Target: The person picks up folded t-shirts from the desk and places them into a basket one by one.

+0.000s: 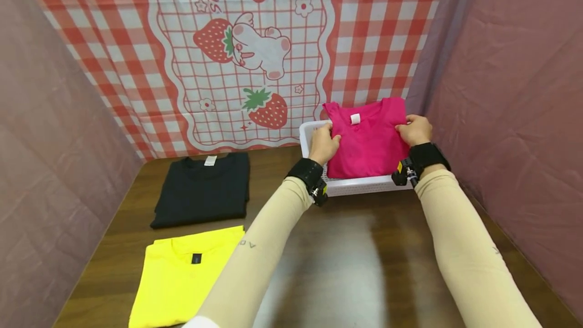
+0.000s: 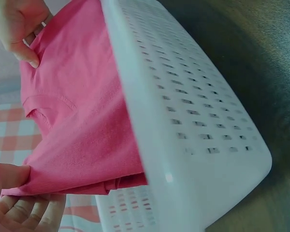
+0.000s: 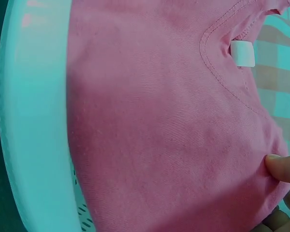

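Observation:
A folded pink T-shirt with a white neck label is held between both hands, its lower part inside a white perforated plastic basket. At the shirt's left edge my left hand pinches the cloth, thumb on top and fingers beneath, as the left wrist view shows. My right hand grips the opposite edge the same way; its thumb presses on the fabric in the right wrist view. The collar end is raised toward the back, above the basket's far rim, which the shirt mostly hides.
On the left of the wooden table lies a folded black T-shirt. Nearer the front is a folded yellow T-shirt, partly covered by my left sleeve. A checked strawberry cloth hangs behind, and pink curtains flank both sides.

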`<action>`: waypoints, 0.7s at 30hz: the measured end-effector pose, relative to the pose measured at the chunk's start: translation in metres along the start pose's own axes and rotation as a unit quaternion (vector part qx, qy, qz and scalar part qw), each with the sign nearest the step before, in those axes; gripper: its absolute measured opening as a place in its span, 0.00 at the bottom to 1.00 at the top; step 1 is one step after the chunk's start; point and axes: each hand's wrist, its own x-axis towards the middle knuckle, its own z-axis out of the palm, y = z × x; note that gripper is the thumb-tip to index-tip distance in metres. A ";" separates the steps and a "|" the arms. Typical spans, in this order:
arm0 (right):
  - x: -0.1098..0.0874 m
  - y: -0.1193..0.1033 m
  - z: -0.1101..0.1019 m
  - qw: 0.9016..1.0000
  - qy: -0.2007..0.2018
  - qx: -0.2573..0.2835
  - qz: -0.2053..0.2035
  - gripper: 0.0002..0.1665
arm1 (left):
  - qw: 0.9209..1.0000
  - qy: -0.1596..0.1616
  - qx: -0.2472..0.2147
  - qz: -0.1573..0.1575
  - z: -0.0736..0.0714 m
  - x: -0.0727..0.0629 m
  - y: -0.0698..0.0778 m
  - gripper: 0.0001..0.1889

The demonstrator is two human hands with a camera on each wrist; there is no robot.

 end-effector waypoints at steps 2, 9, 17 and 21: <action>0.001 0.002 0.002 1.000 0.000 -0.004 -0.003 0.24 | 1.000 0.003 -0.002 -0.004 0.004 0.000 -0.001 0.16; 0.004 0.013 0.015 1.000 -0.009 -0.025 -0.003 0.23 | 1.000 -0.002 -0.014 -0.017 0.015 -0.002 -0.008 0.17; 0.008 0.022 0.026 0.999 -0.025 -0.042 -0.017 0.24 | 0.999 -0.003 -0.017 -0.033 0.023 -0.002 -0.012 0.11; 0.008 0.023 0.029 0.998 -0.038 -0.047 -0.019 0.24 | 0.999 -0.012 -0.012 -0.045 0.027 -0.003 -0.013 0.11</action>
